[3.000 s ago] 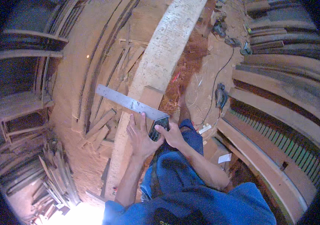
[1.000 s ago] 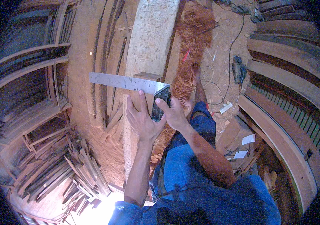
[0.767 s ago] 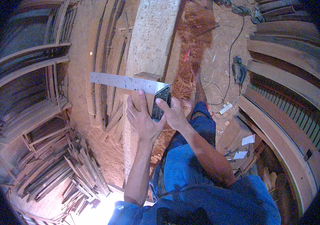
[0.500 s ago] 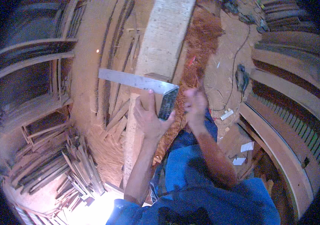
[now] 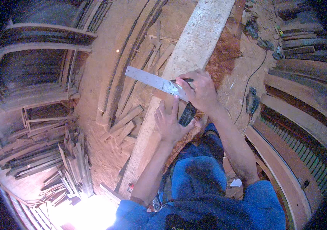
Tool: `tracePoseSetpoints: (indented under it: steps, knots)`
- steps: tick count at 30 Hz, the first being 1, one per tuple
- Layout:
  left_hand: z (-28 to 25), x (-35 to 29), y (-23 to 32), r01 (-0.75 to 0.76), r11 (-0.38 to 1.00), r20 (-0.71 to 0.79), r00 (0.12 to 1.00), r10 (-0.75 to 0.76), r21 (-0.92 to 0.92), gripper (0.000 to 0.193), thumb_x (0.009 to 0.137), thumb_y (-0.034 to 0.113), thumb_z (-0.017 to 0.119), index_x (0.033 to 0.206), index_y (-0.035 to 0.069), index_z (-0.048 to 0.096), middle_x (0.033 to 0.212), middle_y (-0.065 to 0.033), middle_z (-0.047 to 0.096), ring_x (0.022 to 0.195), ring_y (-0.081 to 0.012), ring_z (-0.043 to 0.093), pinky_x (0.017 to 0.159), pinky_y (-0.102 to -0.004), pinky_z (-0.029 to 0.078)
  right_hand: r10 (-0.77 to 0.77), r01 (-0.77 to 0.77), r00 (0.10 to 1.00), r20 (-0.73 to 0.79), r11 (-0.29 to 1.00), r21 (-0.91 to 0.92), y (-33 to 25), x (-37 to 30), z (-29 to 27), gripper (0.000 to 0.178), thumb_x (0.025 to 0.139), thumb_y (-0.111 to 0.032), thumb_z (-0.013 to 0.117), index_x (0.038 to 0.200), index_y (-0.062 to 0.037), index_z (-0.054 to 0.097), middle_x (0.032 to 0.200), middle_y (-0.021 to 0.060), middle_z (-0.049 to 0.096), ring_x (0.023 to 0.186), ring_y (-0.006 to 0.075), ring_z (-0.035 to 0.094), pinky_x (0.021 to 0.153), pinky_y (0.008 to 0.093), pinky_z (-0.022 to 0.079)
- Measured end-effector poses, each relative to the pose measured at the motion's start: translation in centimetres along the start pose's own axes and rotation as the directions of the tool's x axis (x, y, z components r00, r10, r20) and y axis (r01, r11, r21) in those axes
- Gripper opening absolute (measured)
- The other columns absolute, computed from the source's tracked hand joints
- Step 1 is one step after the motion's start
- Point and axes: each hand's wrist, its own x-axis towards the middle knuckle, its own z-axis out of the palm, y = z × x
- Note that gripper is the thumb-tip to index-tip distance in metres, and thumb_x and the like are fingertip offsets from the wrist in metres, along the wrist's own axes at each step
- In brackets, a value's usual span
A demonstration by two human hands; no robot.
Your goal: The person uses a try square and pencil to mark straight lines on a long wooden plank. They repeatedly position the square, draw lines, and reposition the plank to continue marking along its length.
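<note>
A try square (image 5: 148, 80) with a flat metal blade and a dark stock lies across a short piece of wood on the long pale timber beam (image 5: 194, 42). My left hand (image 5: 171, 124) holds the square, its index finger on the blade and its thumb by the stock. Just above that finger, my right hand (image 5: 201, 90) is closed round a slender dark pencil (image 5: 188, 80) at the blade's far edge. The pencil's tip and most of the short wood piece are hidden by my fingers and the square.
Wood offcuts (image 5: 127, 126) and long strips (image 5: 121, 57) lie on the sawdust-covered floor left of the beam. Stacked boards (image 5: 301, 84) line the right side. A dark power tool (image 5: 252, 100) and a cable (image 5: 258, 71) lie on the floor at right. Wooden frames stand at left.
My right hand has moved from beside the square up and left onto the blade, with the pencil now showing. My left hand stays on the square. The whole view has shifted.
</note>
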Motion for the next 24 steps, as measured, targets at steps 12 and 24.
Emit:
tracePoseSetpoints:
  steps: [12, 24]
  knots:
    - [-0.2, -0.2, 0.4, 0.046, 0.998, 0.061, 0.997, -0.048, 0.038, 0.110, 0.066, 0.062, 0.081, 0.160, 0.026, 0.038, 0.141, -0.0321, 0.040, 0.126, -0.0490, 0.044, 0.105, -0.0597, 0.038, 0.412, -0.417, 0.903, -0.122, 0.908, -0.023, 3.5, -7.6, -3.0, 0.030, 0.101, -0.030, 0.064, 0.107, -0.0012, 0.061, 0.107, 0.0183, 0.064, 0.096, 0.0380, 0.061, 0.089, 0.0483, 0.048]
    - [-2.3, -6.6, 0.2, 0.023, 1.000, 0.176, 0.984, -0.021, -0.009, 0.123, 0.069, 0.055, 0.081, 0.165, 0.010, 0.017, 0.163, -0.0361, 0.008, 0.155, -0.0499, 0.000, 0.122, -0.0676, 0.000, 0.518, -0.671, 0.741, 0.426, 0.577, 0.466, 1.4, -20.4, 4.5, 0.044, 0.095, -0.037, 0.070, 0.125, -0.0042, 0.067, 0.112, 0.0146, 0.073, 0.109, 0.0274, 0.067, 0.099, 0.0413, 0.050]
